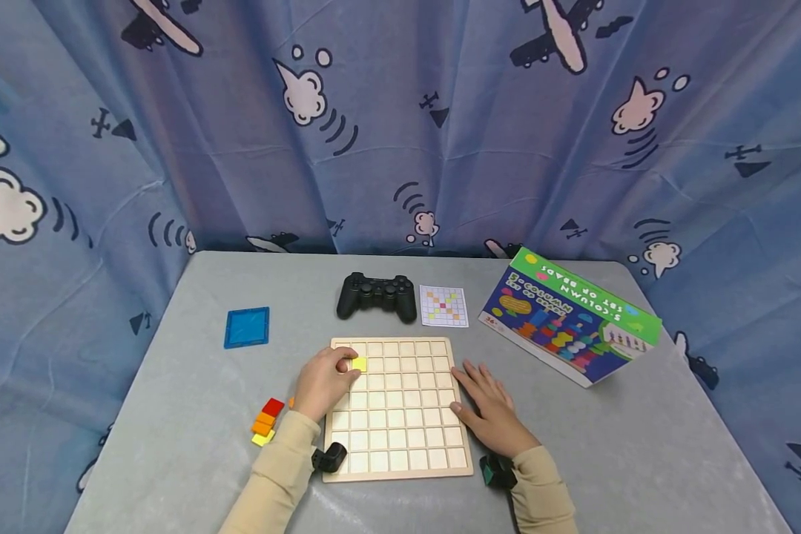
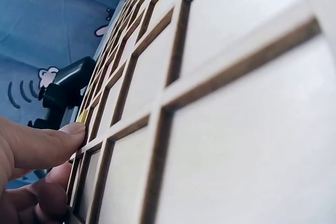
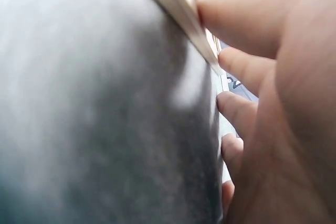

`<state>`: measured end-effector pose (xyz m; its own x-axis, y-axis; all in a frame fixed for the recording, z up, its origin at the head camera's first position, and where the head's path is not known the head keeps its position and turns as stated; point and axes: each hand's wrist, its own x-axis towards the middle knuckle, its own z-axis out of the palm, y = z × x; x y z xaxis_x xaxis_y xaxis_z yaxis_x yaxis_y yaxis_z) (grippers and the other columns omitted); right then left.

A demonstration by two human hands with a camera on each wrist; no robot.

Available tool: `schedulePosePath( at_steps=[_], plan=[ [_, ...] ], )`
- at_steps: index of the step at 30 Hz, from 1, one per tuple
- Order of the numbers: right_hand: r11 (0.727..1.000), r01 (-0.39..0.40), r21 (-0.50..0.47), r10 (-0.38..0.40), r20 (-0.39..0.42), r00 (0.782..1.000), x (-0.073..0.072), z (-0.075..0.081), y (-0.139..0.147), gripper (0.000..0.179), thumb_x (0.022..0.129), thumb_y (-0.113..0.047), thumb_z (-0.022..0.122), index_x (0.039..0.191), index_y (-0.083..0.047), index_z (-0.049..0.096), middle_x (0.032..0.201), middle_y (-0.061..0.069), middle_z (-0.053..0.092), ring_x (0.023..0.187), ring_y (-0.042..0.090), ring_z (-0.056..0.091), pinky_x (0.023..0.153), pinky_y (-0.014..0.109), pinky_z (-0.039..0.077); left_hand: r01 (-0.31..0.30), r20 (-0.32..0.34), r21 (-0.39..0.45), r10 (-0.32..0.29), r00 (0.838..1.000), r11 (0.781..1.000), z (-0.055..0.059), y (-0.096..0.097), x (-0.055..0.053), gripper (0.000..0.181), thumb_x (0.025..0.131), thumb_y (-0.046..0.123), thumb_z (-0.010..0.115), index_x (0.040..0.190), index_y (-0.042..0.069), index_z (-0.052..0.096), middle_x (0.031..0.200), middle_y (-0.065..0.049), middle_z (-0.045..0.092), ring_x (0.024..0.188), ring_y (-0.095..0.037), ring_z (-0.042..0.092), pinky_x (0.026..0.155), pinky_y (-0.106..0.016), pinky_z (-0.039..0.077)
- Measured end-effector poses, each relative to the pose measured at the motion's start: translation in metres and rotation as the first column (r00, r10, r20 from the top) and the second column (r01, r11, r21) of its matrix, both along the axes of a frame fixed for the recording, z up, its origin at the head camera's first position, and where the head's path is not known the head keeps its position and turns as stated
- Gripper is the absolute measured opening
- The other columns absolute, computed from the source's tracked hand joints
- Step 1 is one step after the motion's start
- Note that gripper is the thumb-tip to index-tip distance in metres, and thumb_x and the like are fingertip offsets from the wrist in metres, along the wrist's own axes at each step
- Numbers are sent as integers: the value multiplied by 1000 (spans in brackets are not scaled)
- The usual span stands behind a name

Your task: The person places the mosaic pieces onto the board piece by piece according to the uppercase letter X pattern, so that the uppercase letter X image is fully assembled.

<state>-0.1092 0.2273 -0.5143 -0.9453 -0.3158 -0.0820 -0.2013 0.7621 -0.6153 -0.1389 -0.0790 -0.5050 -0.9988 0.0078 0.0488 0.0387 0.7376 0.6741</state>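
Note:
In the head view, a wooden grid board (image 1: 397, 420) lies flat on the grey table. My left hand (image 1: 325, 378) reaches over its far left corner, thumb and fingertips pinching a small yellow square tile (image 1: 359, 364) at a cell there. From the left wrist view, a sliver of the yellow tile (image 2: 82, 116) shows past the thumb, low over the grid's ridges. On the board's right edge, the thumb and index finger of my right hand (image 1: 492, 415) rest with the fingers spread. The right wrist view has those fingertips (image 3: 207, 9) against the wooden rim.
Left of the board lie red (image 1: 274, 407), orange (image 1: 262, 428) and yellow tiles (image 1: 263, 438), partly beside my sleeve. Behind the board are a black game controller (image 1: 377, 295) and a coloured pattern card (image 1: 443, 305). A blue tray (image 1: 247, 327) lies back left, a toy box (image 1: 570, 317) back right.

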Motion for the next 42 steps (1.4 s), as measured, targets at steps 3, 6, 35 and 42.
schedulePosePath(
  at_steps=[3, 6, 35, 42],
  plan=[
    [1000, 2, 0, -2, -2, 1000, 0, 1, -1, 60, 97, -34, 55, 150, -19, 33, 158, 13, 21, 146, 38, 7, 109, 63, 2, 0, -1, 5, 0, 1000, 1000, 1, 1, 0, 26, 81, 19, 77, 105, 13, 69, 74, 3, 49, 63, -14, 42, 61, -28, 34],
    [1000, -13, 6, 13, 4, 1000, 0, 4, -1, 60, 97, -33, 55, 150, -18, 32, 157, 15, 21, 145, 40, 7, 109, 63, 2, 2, -6, 12, -2, 1000, 1000, 1, 1, 1, 26, 81, 19, 77, 105, 13, 69, 74, 3, 49, 63, -14, 42, 61, -29, 34],
    [978, -188, 89, 174, 141, 975, -67, 25, 1, 90, 79, -39, 78, 149, -8, 30, 154, 19, 26, 139, 43, 25, 105, 59, 31, -274, 117, -66, 280, 953, 959, 23, -78, 87, 42, 87, 20, 70, 122, -1, 59, 111, -20, 54, 97, -33, 50, 80, -46, 43],
    [974, -204, 100, 188, 149, 971, -68, 22, 0, 90, 80, -40, 76, 150, -9, 29, 154, 19, 25, 140, 43, 24, 106, 59, 30, -257, 193, -108, 274, 942, 960, 14, -85, 98, 58, 84, 24, 74, 131, -1, 51, 118, -23, 47, 108, -38, 42, 89, -51, 39]
  ],
)
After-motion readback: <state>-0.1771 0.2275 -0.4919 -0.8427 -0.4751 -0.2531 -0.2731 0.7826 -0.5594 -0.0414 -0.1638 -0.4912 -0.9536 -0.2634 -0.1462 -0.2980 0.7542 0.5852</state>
